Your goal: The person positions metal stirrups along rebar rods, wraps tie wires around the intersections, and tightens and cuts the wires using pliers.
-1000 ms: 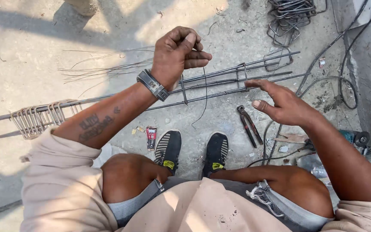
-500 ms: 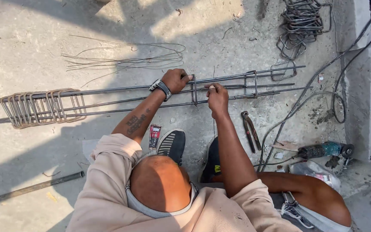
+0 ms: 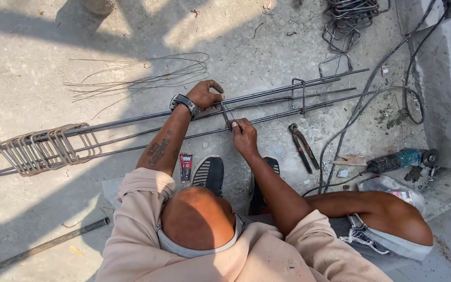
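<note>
Several long steel rebars (image 3: 131, 124) lie side by side across the concrete floor. My left hand (image 3: 204, 95), with a watch on the wrist, is closed around the upper bars. My right hand (image 3: 244, 137) pinches the lower end of a thin bent stirrup (image 3: 226, 116) where it meets the lower bar. The stirrup stands across the bars between my two hands. A second stirrup (image 3: 298, 95) sits on the bars further right. My shoes (image 3: 210, 172) rest just below the bars.
A bunch of stirrups (image 3: 48, 147) is threaded on the bars at left. Loose tie wires (image 3: 142, 78) lie beyond them. Pincers (image 3: 301, 146), an angle grinder (image 3: 398, 159), cables, a plastic bag (image 3: 392, 188), a stirrup pile (image 3: 348, 18), a concrete block (image 3: 439, 89) and a pipe (image 3: 43, 245) surround me.
Both hands came down from in front of me onto the bars. My right hand, open a second ago, then slid from the upper bars to the lower bar and closed on the stirrup.
</note>
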